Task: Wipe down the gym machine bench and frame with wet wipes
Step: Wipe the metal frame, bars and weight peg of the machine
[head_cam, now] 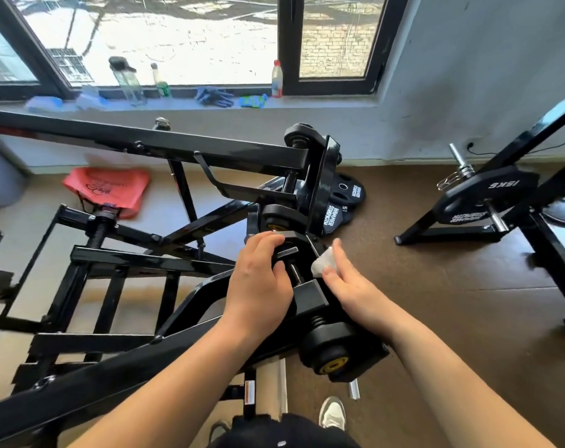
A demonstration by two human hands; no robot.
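Wiping of the frame [216, 149] is judged to be the step in hand, at a joint low on the black gym machine; the wet wipe [321, 263], bunched into a small white wad, is pinched between the thumb and the straight, close-set fingers [339, 253] of the right hand [347, 287], and is held against the right side of the joint, just beside a bare shaft [296, 275]; the left hand [258, 282] is laid over the joint from the other side, its fingers curled round a black bracket [287, 252], apparently to steady it; the bench pad cannot be made out with certainty; the next move is thought to call for the wad to be drawn along the shaft and the square block [310, 297] below it, with the steadying grip shifted so that the covered metal can be reached, and with fingers kept out of the gaps between the parts.
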